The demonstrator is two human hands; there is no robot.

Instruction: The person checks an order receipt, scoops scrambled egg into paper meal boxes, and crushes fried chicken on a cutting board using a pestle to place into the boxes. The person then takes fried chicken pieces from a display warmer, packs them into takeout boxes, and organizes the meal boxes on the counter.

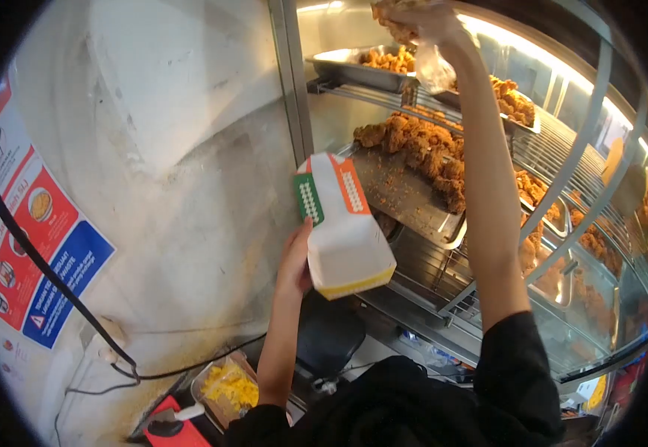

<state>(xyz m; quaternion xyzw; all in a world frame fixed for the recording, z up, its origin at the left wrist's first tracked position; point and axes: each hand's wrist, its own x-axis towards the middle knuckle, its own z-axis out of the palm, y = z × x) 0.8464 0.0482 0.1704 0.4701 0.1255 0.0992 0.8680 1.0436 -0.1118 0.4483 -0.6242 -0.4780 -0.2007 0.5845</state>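
An open paper box, white inside with green, orange and yellow printed parts, is held by my left hand at its left side. No food shows inside it. My right hand is raised at the top of the display case, closed on a piece of fried chicken. A clear plastic bag or glove hangs at that hand. Below it, an upper tray bears small fried pieces. On the shelf underneath, a metal tray holds a row of fried chicken and loose crumbs.
Curved glass and metal bars close the case's right side, with more chicken trays within. A metal post stands left of the case. A black cable crosses the wall. At the bottom left are a container of yellow food and a red object.
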